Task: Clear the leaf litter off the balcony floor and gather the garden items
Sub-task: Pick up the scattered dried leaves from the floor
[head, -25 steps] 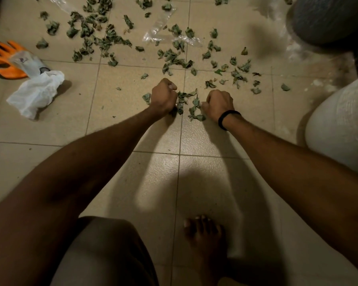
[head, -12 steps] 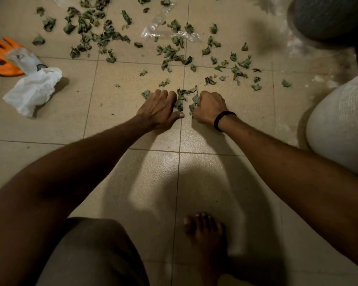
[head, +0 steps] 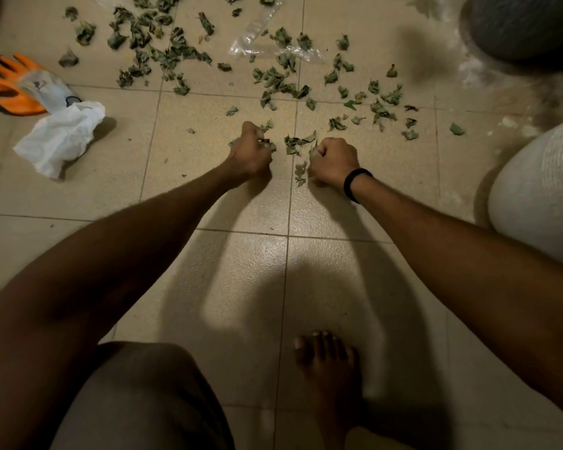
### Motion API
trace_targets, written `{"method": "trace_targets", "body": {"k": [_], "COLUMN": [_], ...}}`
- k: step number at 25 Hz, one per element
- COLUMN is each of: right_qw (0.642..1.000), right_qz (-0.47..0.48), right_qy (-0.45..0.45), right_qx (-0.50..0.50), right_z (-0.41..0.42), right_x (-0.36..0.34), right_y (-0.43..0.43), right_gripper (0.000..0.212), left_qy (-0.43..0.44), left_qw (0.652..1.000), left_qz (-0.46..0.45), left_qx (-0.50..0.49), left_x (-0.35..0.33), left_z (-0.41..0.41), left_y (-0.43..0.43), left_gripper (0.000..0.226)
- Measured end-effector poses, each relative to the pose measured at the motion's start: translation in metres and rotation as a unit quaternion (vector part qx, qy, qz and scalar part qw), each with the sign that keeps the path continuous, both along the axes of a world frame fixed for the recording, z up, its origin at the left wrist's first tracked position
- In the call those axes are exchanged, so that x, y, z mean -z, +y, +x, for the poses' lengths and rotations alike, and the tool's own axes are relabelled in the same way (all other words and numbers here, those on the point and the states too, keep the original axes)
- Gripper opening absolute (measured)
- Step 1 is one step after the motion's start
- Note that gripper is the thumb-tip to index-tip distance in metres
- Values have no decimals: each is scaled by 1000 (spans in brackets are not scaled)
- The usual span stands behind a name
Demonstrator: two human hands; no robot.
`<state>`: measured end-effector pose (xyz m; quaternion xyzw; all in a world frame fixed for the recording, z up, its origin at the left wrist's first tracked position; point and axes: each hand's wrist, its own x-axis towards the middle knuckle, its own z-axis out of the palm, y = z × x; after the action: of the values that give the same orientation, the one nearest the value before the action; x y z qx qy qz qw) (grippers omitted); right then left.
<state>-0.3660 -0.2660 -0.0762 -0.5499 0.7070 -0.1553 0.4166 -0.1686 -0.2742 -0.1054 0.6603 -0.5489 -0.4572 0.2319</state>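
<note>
both fists down on beige tiled floor. left hand: fingers curled tight, clutching bits of dried green leaf litter. right hand, black wristband: fingers curled in, leaf scraps caught under them. small clump lies between the hands; most litter scattered over the tiles beyond. orange-and-grey work glove far left, touching crumpled white plastic bag. clear plastic wrap among the far leaves.

Left hand, flat before, now grips leaves.
</note>
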Motion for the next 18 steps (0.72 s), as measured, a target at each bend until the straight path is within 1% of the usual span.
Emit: {"method": "trace_targets", "body": {"k": [1,2,3,4,5,8,9,10,11,12,13,14,15,16,17,18], "right_qw": [996,980,952,921,894,836,818,808,809,824,849,883,927,964,985,993], "right_qz": [28,60,89,111,127,144,148,150,144,136,124,104,72,33,-4,-29], "right_qy": [-68,-150,-237,-310,-364,-468,-493,-501,-491,-459,-412,-346,-249,-137,-42,19], "right_qx": [57,118,172,210,229,248,259,272,290,304,307,299,271,224,165,109], "right_z": [0,1,2,3,4,2,2,2,4,5,5,4,2,-1,-3,-4], "right_x": [-2,-6,-10,-13,-15,-14,-14,-13,-11,-6,0,5,9,14,19,22], "right_y": [-2,-4,-5,-5,-3,1,-1,-3,-7,-12,-17,-22,-26,-29,-29,-28], "right_gripper": [17,20,24,27,29,30,27,21,13,11,18,24,27,26,21,17], "left_qy": [66,128,169,189,199,235,261,290,316,337,350,353,348,337,325,312], "left_qw": [996,987,977,970,966,954,945,934,921,909,898,892,890,892,896,901], "left_qz": [35,66,86,96,104,134,146,159,173,191,210,227,240,248,254,256], "left_qx": [-37,-72,-99,-118,-128,-132,-132,-138,-147,-156,-164,-168,-170,-170,-165,-157], "left_x": [-2,-5,-9,-14,-19,-29,-31,-34,-36,-38,-39,-40,-39,-39,-38,-38], "left_z": [-1,-2,-5,-7,-8,-8,-8,-7,-6,-6,-6,-5,-4,-3,-2,-2], "left_y": [1,2,4,6,8,13,14,16,16,16,14,14,12,11,11,12], "left_gripper": [23,26,30,34,36,36,33,28,25,24,26,29,32,35,37,37]}}
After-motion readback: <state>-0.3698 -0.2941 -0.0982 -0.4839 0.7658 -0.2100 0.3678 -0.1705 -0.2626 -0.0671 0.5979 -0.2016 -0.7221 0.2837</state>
